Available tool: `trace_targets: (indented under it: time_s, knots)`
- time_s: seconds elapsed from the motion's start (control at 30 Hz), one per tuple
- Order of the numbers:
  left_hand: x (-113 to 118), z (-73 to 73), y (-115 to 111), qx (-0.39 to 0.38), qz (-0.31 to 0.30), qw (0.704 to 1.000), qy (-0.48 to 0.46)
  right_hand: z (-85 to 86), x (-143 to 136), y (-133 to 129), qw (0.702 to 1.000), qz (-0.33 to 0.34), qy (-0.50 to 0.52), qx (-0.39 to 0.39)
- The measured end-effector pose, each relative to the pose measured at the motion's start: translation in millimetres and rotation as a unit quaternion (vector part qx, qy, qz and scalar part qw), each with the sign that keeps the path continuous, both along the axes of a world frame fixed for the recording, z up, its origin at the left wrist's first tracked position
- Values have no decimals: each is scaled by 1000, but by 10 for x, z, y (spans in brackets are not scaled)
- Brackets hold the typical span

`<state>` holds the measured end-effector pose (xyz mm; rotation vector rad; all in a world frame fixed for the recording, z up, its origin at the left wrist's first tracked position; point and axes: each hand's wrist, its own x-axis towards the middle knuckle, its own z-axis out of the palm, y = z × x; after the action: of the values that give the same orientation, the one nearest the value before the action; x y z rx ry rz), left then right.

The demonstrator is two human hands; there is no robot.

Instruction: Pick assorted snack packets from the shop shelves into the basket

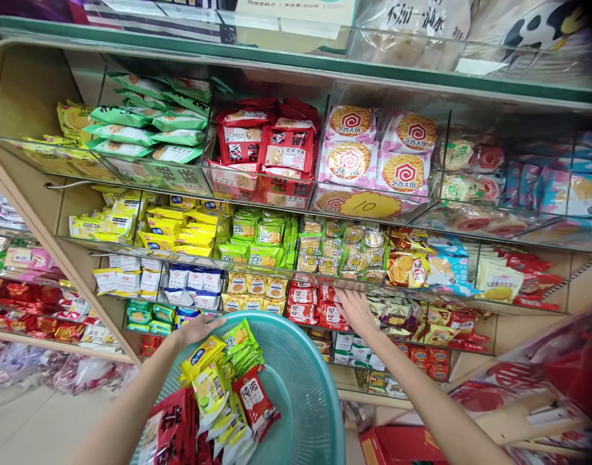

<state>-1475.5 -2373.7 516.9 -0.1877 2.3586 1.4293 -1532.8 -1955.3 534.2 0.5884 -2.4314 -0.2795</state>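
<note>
My left hand is closed on the rim of a round teal plastic basket. Inside the basket lie yellow packets, green packets, a red-and-white packet and larger dark red packets. My right hand reaches to a lower shelf, fingers stretched out over red-and-white snack packets and touching those at the right of that compartment. Its fingertips are partly hidden among the packets.
Clear-fronted shelves hold green bags, red bags, pink-wrapped round biscuits and small cookie packs. A yellow price tag marked 10 hangs on a glass edge. A red box stands low, right of the basket.
</note>
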Motion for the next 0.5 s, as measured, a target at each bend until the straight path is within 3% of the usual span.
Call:
trace_targets:
  time_s: [0.13,0.33,0.5]
  knots:
    - [-21,-6,-25,-3,-21,1000,-2,-50,15,22,999,2,29,-13]
    - [-52,6,-72,-52,-3,999,8,-96,48,-7,997,12,61,-52]
    - [-64,-12,-64,-38,-24,999,4,-88,154,-66,992,56,84,-81]
